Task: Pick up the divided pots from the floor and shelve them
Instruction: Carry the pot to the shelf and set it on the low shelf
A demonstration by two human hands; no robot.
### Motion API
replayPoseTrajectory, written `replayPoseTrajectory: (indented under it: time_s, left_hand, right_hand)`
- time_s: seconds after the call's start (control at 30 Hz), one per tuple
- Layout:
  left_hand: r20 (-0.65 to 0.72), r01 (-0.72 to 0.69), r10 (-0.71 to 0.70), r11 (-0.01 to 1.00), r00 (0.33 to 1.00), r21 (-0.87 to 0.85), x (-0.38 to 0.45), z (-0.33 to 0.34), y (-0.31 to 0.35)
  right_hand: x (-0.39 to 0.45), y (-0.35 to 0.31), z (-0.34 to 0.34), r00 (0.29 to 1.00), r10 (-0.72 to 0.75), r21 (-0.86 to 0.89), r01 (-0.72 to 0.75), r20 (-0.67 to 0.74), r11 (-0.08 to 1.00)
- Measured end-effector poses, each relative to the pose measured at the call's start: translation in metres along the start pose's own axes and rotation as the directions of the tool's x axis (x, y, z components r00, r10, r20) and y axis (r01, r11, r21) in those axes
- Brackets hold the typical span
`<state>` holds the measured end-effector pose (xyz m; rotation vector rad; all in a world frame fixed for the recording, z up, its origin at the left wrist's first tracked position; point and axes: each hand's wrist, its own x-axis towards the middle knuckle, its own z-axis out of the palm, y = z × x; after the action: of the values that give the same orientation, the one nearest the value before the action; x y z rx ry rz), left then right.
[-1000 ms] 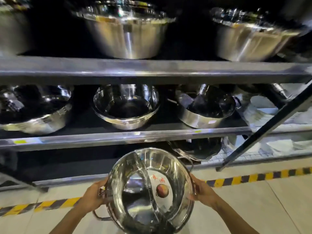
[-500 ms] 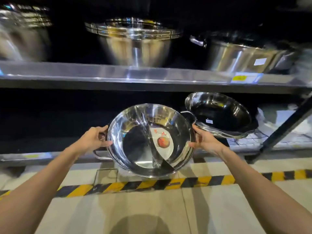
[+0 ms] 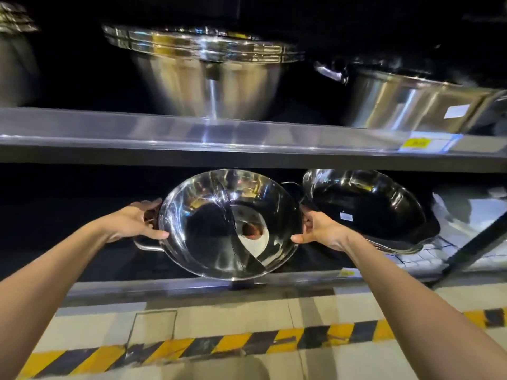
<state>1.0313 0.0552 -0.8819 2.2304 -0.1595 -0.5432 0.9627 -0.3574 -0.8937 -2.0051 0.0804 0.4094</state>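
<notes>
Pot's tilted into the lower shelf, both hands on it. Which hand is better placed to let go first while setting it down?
Probably the right hand. It sits close beside the neighbouring pan, with little room, while the left hand grips the divided pot by its handle with open shelf space beside it to steady and push.

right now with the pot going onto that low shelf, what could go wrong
1. The divided pot sits close beside the tilted pan on its right; sliding it in may knock that pan.
2. It is tilted, its lower rim near the shelf's front edge; let go early and it may tip out.
3. The left hand and right hand grip only the rim, so it could slip.
</notes>
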Motion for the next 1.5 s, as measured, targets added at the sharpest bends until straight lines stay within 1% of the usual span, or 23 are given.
replayPoseTrajectory:
  time_s: [0.07,0.2,0.33,0.43,0.6,0.8,0.9,1.07,1.17,1.27,1.5]
  left_hand:
    - [0.018,0.006,-0.008,0.997,1.000,0.072,0.017,-0.007,-0.003]
    - [0.005,-0.023,0.023,0.991,1.000,0.130,0.047,-0.012,-0.010]
    - [0.004,0.004,-0.005,0.995,1.000,0.103,0.070,-0.019,-0.018]
    - [0.042,-0.008,0.004,0.996,0.999,0.084,0.081,-0.022,-0.026]
    - [0.010,0.058,-0.059,0.995,0.998,0.076,0.095,-0.016,-0.042]
    - [0.016,0.068,-0.071,0.991,0.997,0.116,0.101,-0.016,-0.045]
    - [0.017,0.077,-0.080,0.987,0.997,0.144,0.102,-0.014,-0.043]
    - [0.013,0.104,-0.111,0.959,0.994,0.264,0.096,-0.012,-0.040]
    - [0.005,0.100,-0.108,0.938,0.994,0.332,0.088,-0.009,-0.039]
    - [0.002,0.110,-0.123,0.897,0.992,0.429,0.080,-0.003,-0.037]
    - [-0.025,0.126,-0.133,0.846,0.991,0.518,0.073,0.006,-0.033]
  right_hand:
    - [0.018,0.000,0.004,1.000,0.024,-0.022,-0.024,-0.013,0.999]
    - [0.050,0.006,0.010,0.999,0.009,-0.086,-0.012,-0.042,0.996]
    - [0.068,0.010,0.017,0.997,-0.049,-0.117,0.041,-0.062,0.992]
    - [0.073,0.014,0.025,0.999,-0.033,-0.043,0.032,-0.043,0.999]
    - [0.082,0.025,0.031,0.998,0.011,-0.024,-0.012,-0.065,1.000]
    - [0.091,0.021,0.026,0.997,0.019,-0.061,-0.024,-0.076,0.998]
    - [0.092,0.018,0.023,0.998,0.057,-0.132,-0.061,-0.033,0.989]
    - [0.087,0.011,0.019,0.988,0.157,-0.209,-0.152,0.007,0.966]
    - [0.082,0.006,0.020,0.985,0.174,-0.281,-0.168,-0.002,0.945]
    - [0.079,0.000,0.022,0.983,0.184,-0.340,-0.172,0.003,0.925]
    - [0.077,0.000,0.025,0.980,0.199,-0.346,-0.184,0.009,0.920]
